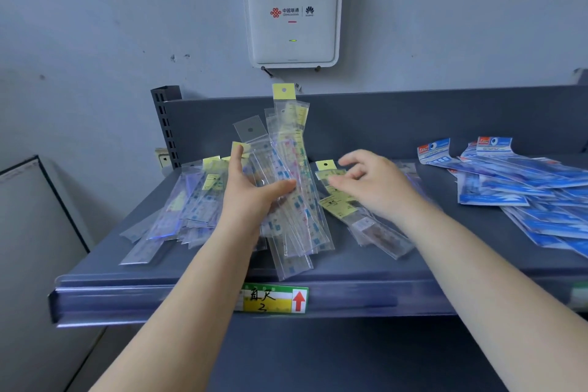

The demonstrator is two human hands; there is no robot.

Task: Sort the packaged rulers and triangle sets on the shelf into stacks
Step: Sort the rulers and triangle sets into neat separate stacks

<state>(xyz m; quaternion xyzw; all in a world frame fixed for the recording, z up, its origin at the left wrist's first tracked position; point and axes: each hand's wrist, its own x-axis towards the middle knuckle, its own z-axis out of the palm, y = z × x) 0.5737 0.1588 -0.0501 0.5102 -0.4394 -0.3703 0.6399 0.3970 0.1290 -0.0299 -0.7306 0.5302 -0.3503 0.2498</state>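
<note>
Grey shelf [366,267]: seemingly ruler packets [191,200]

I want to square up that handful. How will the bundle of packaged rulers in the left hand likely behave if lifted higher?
The bundle of packaged rulers is already fanned in the left hand, so the glossy sleeves probably slide. Long and flat, they likely stay fairly stiff. Probably light.

bare shelf [429,251] strip between ruler packets [366,219] and blue triangle sets [525,194], back panel [381,118] behind

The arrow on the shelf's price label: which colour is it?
Red, on a white patch of the price label. It points up. The head view, the only one, shows it.
</note>
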